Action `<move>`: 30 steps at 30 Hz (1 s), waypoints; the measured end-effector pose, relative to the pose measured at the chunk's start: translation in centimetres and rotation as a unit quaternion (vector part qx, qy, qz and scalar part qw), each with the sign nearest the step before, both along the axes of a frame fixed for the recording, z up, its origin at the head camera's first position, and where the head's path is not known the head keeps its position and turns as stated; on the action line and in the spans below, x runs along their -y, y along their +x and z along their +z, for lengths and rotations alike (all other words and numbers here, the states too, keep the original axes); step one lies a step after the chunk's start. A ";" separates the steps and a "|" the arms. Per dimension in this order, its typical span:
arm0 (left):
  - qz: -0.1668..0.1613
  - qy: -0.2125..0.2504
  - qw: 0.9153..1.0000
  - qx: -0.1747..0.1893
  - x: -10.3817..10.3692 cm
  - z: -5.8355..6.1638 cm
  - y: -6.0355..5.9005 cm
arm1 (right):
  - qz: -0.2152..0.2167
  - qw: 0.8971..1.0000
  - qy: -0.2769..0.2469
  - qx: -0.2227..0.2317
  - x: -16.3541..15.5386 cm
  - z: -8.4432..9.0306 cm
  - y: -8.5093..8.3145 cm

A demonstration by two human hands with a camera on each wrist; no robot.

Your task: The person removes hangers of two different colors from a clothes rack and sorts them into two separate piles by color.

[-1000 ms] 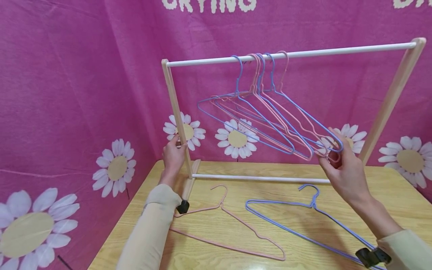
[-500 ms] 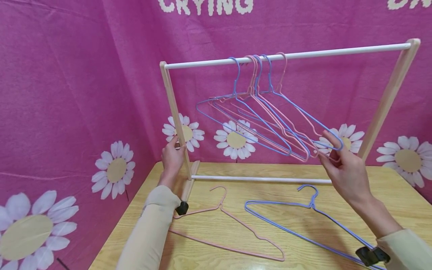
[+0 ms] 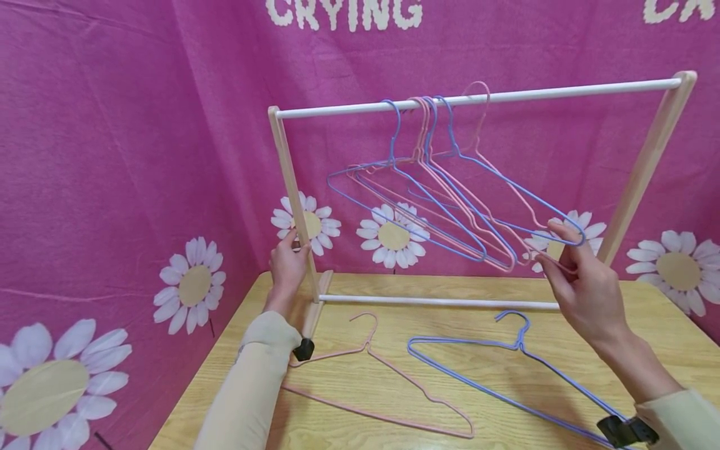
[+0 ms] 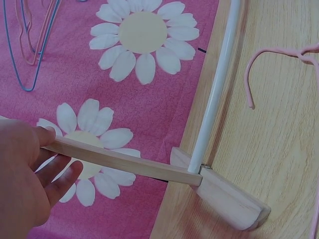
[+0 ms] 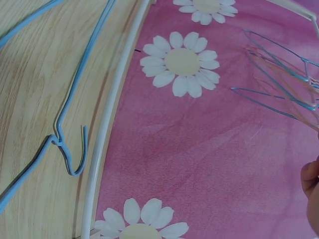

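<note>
Head view: the rack post [image 3: 292, 206] is gripped by the left hand [image 3: 288, 265]; a pink hanger [image 3: 509, 190], centre right among hung hangers [image 3: 416, 194], is pinched by the right hand [image 3: 585, 290]; two more are seen on the worktop [image 3: 360, 381].

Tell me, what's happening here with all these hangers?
A person is working at a small wooden rack on a table. Their left hand grips the rack's left post, while the right hand pinches the end of a pink hanger whose hook sits raised at the white rail. More hangers hang there; a pink one and a blue one lie on the table.
</note>
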State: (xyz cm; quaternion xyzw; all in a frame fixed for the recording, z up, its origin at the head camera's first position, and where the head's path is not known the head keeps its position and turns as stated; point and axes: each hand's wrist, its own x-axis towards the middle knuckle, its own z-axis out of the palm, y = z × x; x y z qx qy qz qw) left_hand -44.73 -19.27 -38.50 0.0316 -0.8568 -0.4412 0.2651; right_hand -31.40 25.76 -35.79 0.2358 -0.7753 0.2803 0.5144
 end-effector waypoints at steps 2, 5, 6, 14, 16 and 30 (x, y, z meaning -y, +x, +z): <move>0.002 -0.003 1.000 -0.001 0.0 0.0 0.0 | 0.000 1.000 -0.008 0.003 0.0 0.1 0.3; 0.002 -0.001 1.000 0.000 0.0 0.0 0.0 | -0.005 1.000 -0.018 0.006 -0.2 0.2 0.7; 0.002 0.000 1.000 0.000 0.0 0.0 0.0 | -0.007 1.000 -0.022 0.007 -0.3 0.2 0.8; -0.001 0.001 1.000 -0.001 0.0 0.0 -0.1 | -0.013 0.999 -0.049 -0.005 -0.7 0.5 1.5; 0.000 -0.002 1.000 0.000 0.0 0.0 -0.1 | -0.008 0.998 -0.058 -0.009 -0.7 0.7 1.7; 0.000 -0.007 1.000 0.000 0.1 0.0 -0.1 | 0.022 0.996 -0.088 0.000 -0.7 1.9 4.1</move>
